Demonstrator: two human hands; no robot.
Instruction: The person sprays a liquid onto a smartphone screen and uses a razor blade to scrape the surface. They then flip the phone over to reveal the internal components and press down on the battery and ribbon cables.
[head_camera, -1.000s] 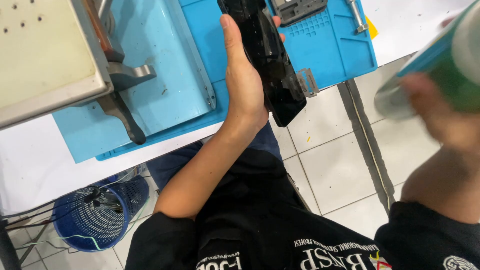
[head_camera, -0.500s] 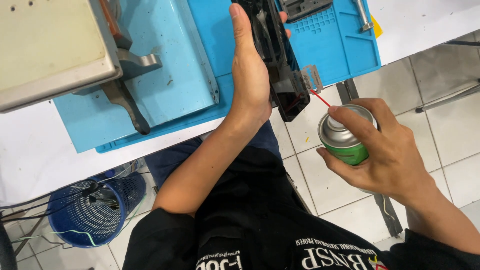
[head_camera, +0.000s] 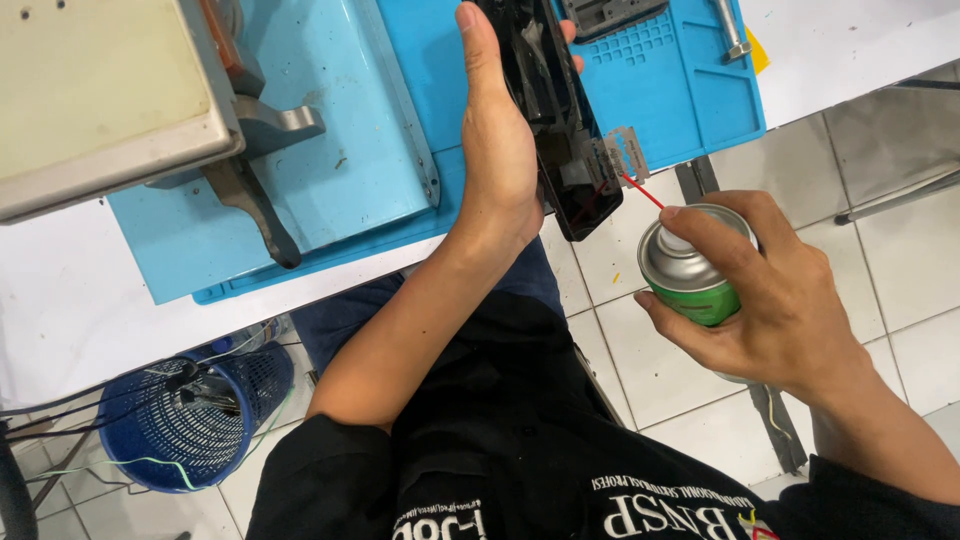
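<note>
My left hand (head_camera: 497, 150) grips a long black device (head_camera: 548, 110), tilted on edge with its open underside facing right, over the blue mat (head_camera: 650, 90). My right hand (head_camera: 760, 290) holds a green spray can (head_camera: 690, 268) with a silver top, forefinger on the nozzle. A thin red straw (head_camera: 642, 190) runs from the nozzle up-left to the lower end of the black device, near a small metal bracket (head_camera: 618, 155).
A beige machine (head_camera: 100, 90) with grey metal arms (head_camera: 250, 170) sits on a light blue tray (head_camera: 340, 140) at the left. A white table (head_camera: 60, 300) lies under the mat. A blue wire basket (head_camera: 190, 420) stands on the tiled floor (head_camera: 900, 200).
My right hand has brought the can in from the right, out of blur, and steadied it; the straw now points at the black device. My left hand holds nearly still.
</note>
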